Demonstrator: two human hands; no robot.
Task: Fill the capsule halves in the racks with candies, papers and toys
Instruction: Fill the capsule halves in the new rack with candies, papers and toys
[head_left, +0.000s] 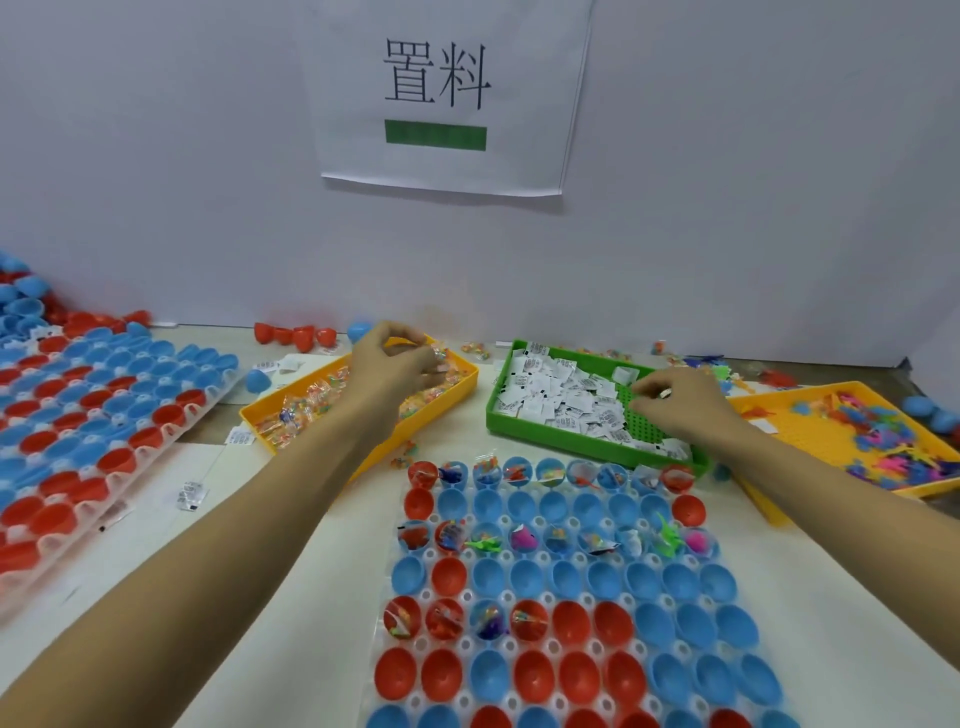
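Wall: a white sheet (441, 98) with two printed characters and a green bar hangs behind the bench.
Table: a pale top (291, 551) carries all the trays and racks.
Side rack: a rack (78, 431) on the left holds red and blue halves, all bare as far as I can tell.
Near rack: the rack (566, 597) in front holds rows of red and blue halves; the top row and the third row look filled, the fifth row has about four filled at its left end, and the second, fourth, sixth and seventh rows show none.
Progress: by my reading well under half of this rack is done, and the side rack is untouched.
Toy tray: a yellow tray (810, 426) at right holds a heap of coloured toys (883, 436).
Paper tray: a green tray (545, 434) holds white papers (556, 400), with part of its floor bare.
Candy tray: a yellow tray (260, 413) holds wrapped candies (306, 405).
Left hand: the left hand (395, 364) is over the candy tray, fingers curled and pinching candies.
Right hand: the right hand (675, 400) is over the paper tray, fingertips bunched on the papers; a firm pinch I cannot confirm.
Loose halves: spare red halves (291, 333) lie by the wall.
Strays: a few papers (191, 493) lie on the table left of the near rack.
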